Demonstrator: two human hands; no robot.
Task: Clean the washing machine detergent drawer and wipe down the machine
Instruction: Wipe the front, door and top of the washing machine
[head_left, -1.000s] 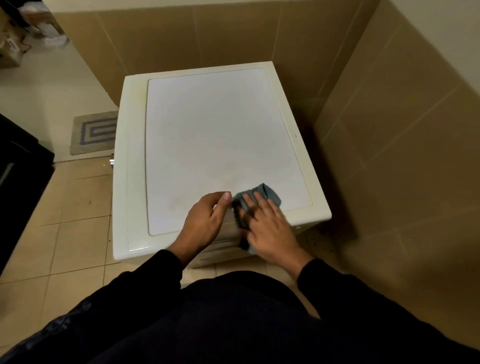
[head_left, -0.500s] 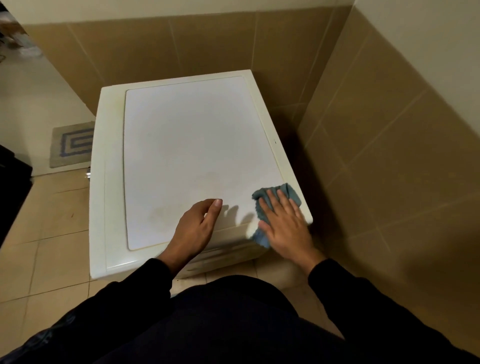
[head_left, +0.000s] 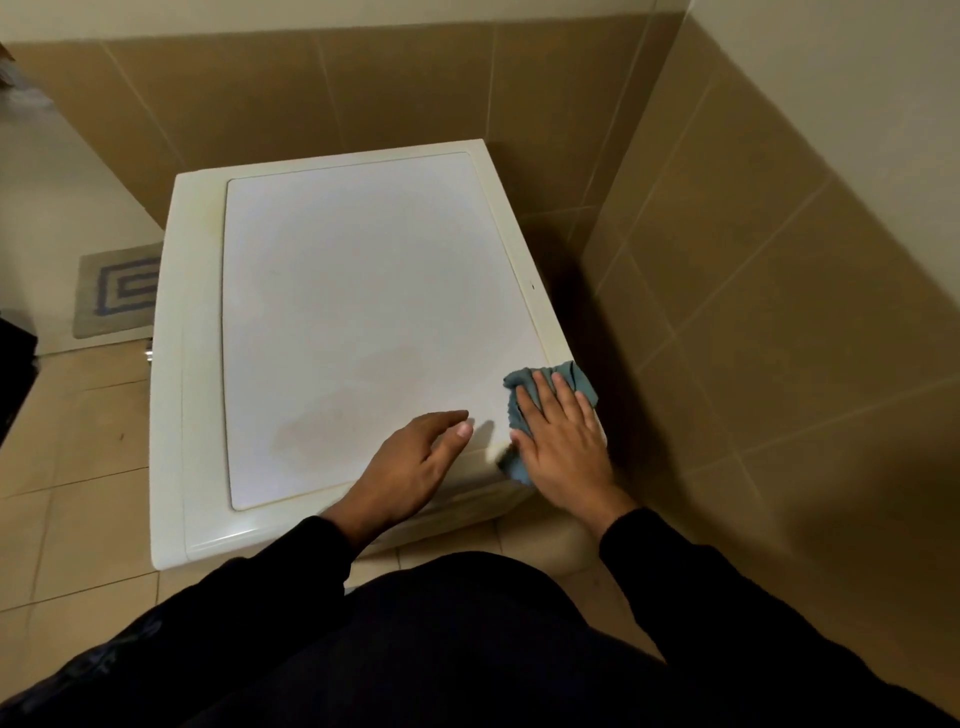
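The white washing machine (head_left: 353, 291) fills the middle of the head view, seen from above, with faint stains on its flat top near the front. A blue-grey cloth (head_left: 571, 376) lies on the front right corner of the top. My right hand (head_left: 563, 441) presses flat on the cloth with straight fingers. My left hand (head_left: 415, 462) rests on the front edge of the top just left of it, fingers relaxed and holding nothing. The machine's front face and detergent drawer are hidden below the top's edge.
Tan tiled walls (head_left: 779, 312) stand close behind and to the right of the machine, leaving a narrow dark gap. A grey mat with a blue pattern (head_left: 117, 288) lies on the floor at left. Beige floor tiles (head_left: 78, 441) run along the machine's left side.
My right hand has slid the cloth rightward along the front of the top to the front right corner. My left hand stays on the front edge. The camera has shifted.
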